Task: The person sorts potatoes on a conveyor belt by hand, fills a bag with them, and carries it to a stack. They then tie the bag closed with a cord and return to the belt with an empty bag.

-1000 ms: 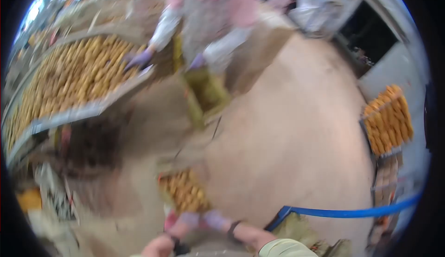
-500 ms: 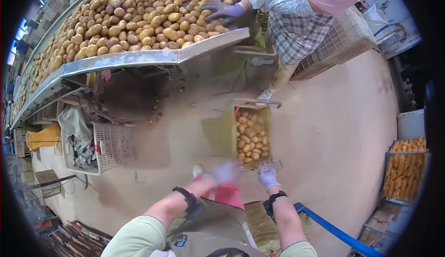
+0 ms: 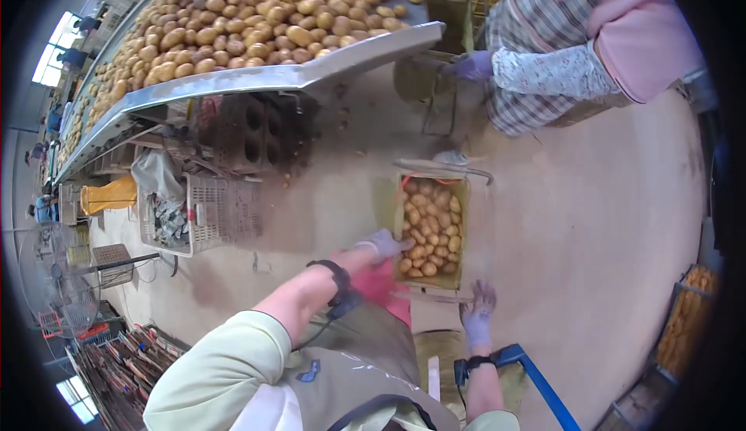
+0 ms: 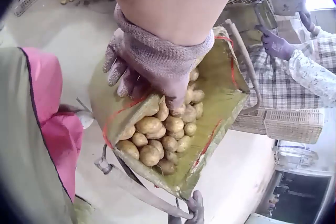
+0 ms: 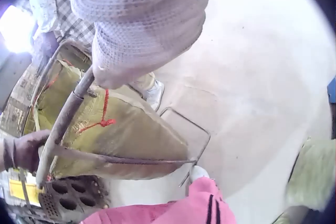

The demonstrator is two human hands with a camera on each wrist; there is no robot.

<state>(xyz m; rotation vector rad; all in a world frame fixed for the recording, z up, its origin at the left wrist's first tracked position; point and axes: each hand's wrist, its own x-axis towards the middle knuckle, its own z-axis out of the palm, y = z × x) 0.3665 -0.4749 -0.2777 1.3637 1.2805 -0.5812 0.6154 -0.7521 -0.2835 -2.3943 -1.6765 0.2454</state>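
Observation:
An olive woven sack (image 3: 464, 221) hangs mouth-up in a metal stand (image 4: 142, 184), its opening showing many potatoes (image 3: 427, 225). My gloved left hand (image 3: 382, 244) grips the sack's side edge, thumb inside above the potatoes and fingers outside. In the left wrist view that left hand (image 4: 152, 66) covers part of the rim. My gloved right hand (image 3: 479, 310) holds the end of the stand's near bar. From the right wrist, the hand (image 5: 142, 35) hides the bar's tip, and red cord (image 5: 106, 121) hangs on the sack's outside.
A metal-edged sorting table (image 3: 311, 73) heaped with potatoes stands at the far left. Beyond the sack works another person in a checked apron (image 3: 517, 112). A white plastic crate (image 3: 202, 213) sits left, a blue bar (image 3: 544, 380) close on my right, and stacked orange sacks (image 3: 688, 314) farther right.
My view swung toward the sack and then steadied. My left hand came to the sack's left edge, the right to the stand's near bar. The other person's hand left the potato table.

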